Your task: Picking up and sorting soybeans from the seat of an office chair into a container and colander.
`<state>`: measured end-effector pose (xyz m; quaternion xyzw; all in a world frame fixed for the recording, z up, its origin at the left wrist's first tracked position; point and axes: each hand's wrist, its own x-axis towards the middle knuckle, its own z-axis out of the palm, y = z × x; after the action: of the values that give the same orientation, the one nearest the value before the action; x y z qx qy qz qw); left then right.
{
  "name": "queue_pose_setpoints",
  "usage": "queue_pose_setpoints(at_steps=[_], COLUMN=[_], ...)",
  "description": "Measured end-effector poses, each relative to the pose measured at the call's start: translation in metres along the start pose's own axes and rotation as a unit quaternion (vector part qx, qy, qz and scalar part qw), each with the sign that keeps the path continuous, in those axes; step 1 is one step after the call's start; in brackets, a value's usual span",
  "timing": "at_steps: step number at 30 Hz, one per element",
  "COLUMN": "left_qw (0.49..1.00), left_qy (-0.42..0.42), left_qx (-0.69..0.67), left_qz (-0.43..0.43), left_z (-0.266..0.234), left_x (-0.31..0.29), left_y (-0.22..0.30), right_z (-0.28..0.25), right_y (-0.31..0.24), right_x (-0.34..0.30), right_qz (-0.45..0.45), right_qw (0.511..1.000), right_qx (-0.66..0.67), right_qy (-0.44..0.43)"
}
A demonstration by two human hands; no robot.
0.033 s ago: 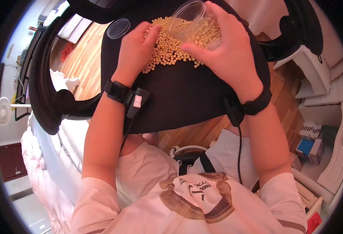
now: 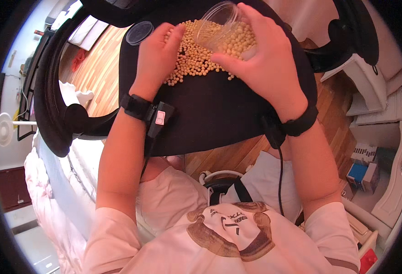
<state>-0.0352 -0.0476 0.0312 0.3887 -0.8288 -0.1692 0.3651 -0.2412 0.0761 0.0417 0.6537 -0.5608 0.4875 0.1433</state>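
A heap of pale yellow soybeans (image 2: 196,61) lies spread on the black chair seat (image 2: 210,109). In my right hand (image 2: 269,59) a clear round plastic jar (image 2: 214,25) is held tilted over the heap, its mouth toward the upper left and many soybeans inside. At the heap's left edge, my left hand (image 2: 157,52) has its fingers curled in, with a few soybeans showing between thumb and fingers; how many it holds is hidden. Left of that hand, near the seat's far left edge, rests a round transparent lid (image 2: 139,33).
Black armrests curve around the seat, the left one (image 2: 50,100) and the right one (image 2: 354,39). Black wristbands with a cable sit on both my wrists. Bedding (image 2: 50,182) lies to the left; a white cabinet (image 2: 388,192) stands at the right, above wooden flooring.
My left hand has shifted slightly left and away from me, and the lid beside it has moved very slightly. The right hand and the jar are nearly where they were.
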Motion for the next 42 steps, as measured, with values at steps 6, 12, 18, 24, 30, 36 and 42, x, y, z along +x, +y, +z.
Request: queue_pose_setpoints(at_steps=[6, 12, 18, 24, 30, 36, 42], left_qw=[0.902, 0.95, 0.904, 0.89, 0.922, 0.924, 0.931], left_qy=[0.078, 0.093, 0.016, 0.007, -0.088, -0.074, 0.08], left_qx=[-0.408, -0.297, -0.428, -0.455, -0.376, -0.356, -0.334], left_qz=[-0.121, -0.026, -0.001, -0.019, 0.011, 0.117, 0.126], left_z=[-0.022, -0.019, -0.018, -0.021, -0.023, -0.029, -0.029], left_x=[0.02, 0.023, 0.027, 0.027, 0.015, 0.011, -0.03], left_y=[0.028, 0.042, 0.027, 0.024, 0.037, 0.042, 0.022], right_z=[0.015, 0.031, 0.033, 0.034, 0.035, 0.031, 0.008], right_y=[-0.03, -0.04, -0.039, -0.034, -0.025, -0.022, -0.006], right_x=[0.0, 0.0, -0.002, -0.002, -0.004, 0.003, 0.01], right_qz=[0.001, -0.01, 0.005, 0.022, 0.054, 0.031, 0.065], right_qw=[0.996, 0.998, 0.998, 0.998, 0.995, 0.992, 0.981], right_qx=[-0.03, 0.001, 0.007, 0.021, 0.074, 0.121, 0.179], right_qy=[-0.081, -0.066, -0.07, -0.06, -0.042, 0.012, 0.029])
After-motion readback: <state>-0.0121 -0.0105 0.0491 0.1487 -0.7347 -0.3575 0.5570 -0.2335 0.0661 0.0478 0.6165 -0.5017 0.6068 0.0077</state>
